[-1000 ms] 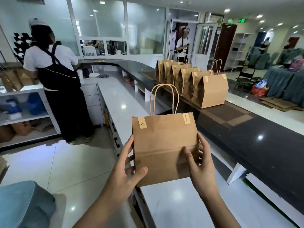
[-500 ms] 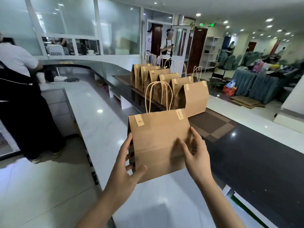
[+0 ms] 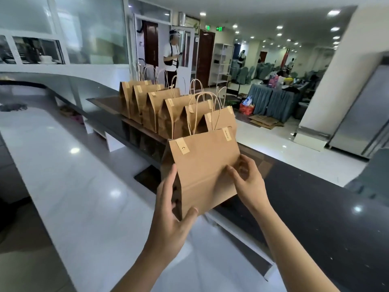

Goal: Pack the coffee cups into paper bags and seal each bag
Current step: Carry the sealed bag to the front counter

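**Desk:** What are the fingers doing?

**Photographer:** At lower centre of the frame, the left hand (image 3: 168, 220) grasps the bottom left corner of a sealed paper bag (image 3: 202, 169), thumb on the front face, fingers wrapped round the side panel. The right hand (image 3: 248, 182) pinches the bag's right edge, fingers curled against the paper. The bag hangs in the air between them, tilted slightly, above the near edge of the dark counter (image 3: 315, 207).

**Desk:** Sealed already?

**Photographer:** Two sticker tabs (image 3: 182, 146) fold over its closed top, and the twine handles (image 3: 205, 110) stand up behind them. No cups can be seen, so what it contains cannot be told.

**Desk:** How far along is the job?

**Photographer:** Well on, by appearances. A row of sealed bags (image 3: 168, 114), about six, lines the counter from centre frame towards the upper left. This one looks ready to join the row's near end. No loose cups or unsealed bags are in view, so what remains cannot be judged.
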Action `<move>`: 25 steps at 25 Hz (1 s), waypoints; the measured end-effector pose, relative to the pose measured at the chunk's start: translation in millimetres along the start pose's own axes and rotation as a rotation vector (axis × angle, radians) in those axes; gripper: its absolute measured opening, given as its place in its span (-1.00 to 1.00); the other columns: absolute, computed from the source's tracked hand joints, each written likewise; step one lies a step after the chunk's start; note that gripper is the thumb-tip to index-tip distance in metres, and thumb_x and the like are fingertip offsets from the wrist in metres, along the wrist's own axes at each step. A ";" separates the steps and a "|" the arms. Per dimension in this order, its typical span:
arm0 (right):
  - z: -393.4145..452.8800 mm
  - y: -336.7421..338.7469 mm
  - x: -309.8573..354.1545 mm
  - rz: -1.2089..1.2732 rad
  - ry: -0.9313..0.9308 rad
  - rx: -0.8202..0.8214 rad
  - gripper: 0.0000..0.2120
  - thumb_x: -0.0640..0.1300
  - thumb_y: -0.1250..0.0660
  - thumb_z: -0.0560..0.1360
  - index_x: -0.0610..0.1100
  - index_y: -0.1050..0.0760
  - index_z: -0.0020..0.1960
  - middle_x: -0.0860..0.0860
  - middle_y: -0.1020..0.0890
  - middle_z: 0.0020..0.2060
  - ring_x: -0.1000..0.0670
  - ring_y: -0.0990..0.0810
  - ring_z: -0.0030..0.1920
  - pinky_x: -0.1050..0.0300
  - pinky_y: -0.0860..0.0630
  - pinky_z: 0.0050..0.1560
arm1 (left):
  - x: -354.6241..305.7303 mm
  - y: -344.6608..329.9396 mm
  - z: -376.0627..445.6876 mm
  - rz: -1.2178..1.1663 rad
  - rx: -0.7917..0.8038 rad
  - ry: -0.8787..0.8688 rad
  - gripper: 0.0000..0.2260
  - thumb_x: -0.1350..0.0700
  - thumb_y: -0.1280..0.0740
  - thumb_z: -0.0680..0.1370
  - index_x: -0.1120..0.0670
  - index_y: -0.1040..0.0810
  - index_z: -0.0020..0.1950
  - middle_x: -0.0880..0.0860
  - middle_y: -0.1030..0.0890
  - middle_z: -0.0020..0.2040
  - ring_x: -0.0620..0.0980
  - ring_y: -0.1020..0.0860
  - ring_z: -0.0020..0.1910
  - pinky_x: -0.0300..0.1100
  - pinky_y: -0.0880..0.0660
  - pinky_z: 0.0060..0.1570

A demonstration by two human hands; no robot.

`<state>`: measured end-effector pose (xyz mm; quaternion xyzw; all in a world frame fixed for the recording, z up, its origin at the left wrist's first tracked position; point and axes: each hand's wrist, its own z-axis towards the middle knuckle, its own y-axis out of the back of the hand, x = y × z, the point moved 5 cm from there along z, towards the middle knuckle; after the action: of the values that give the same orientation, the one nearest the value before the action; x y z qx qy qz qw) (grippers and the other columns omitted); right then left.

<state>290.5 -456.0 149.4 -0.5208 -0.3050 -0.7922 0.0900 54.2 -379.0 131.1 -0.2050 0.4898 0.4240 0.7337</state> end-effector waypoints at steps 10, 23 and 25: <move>81.3 5.7 -38.0 0.085 -0.208 -0.101 -0.49 -0.08 -0.37 0.57 0.15 -0.40 0.49 0.00 -0.63 0.16 -0.08 -0.61 0.21 -0.24 -0.55 0.28 | 39.8 -44.9 82.4 0.023 0.072 -0.016 -0.19 0.34 -0.43 0.54 -0.16 -0.12 0.63 -0.07 -0.21 0.56 0.02 -0.24 0.56 0.15 -0.45 0.40; 149.6 -1.1 -94.4 0.170 -0.337 -0.155 -0.38 -0.10 -0.34 0.60 0.15 -0.24 0.60 0.03 -0.51 0.41 -0.01 -0.50 0.39 -0.19 -0.47 0.41 | 79.7 -112.4 131.0 0.118 0.113 -0.067 -0.18 0.34 -0.40 0.53 -0.19 -0.11 0.63 -0.13 -0.15 0.57 -0.19 -0.13 0.57 -0.56 -0.15 0.36; 155.5 -1.7 -97.4 0.177 -0.334 -0.163 -0.40 -0.07 -0.33 0.63 0.14 -0.22 0.61 0.01 -0.48 0.45 -0.02 -0.48 0.41 -0.20 -0.46 0.42 | 84.8 -122.3 135.2 0.105 0.118 -0.076 -0.16 0.32 -0.39 0.53 -0.23 -0.09 0.63 -0.18 -0.10 0.59 -0.22 -0.10 0.57 -0.49 -0.14 0.40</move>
<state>452.5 -381.9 105.2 -0.6754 -0.2034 -0.7059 0.0651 242.2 -314.5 100.4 -0.1191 0.4958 0.4398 0.7393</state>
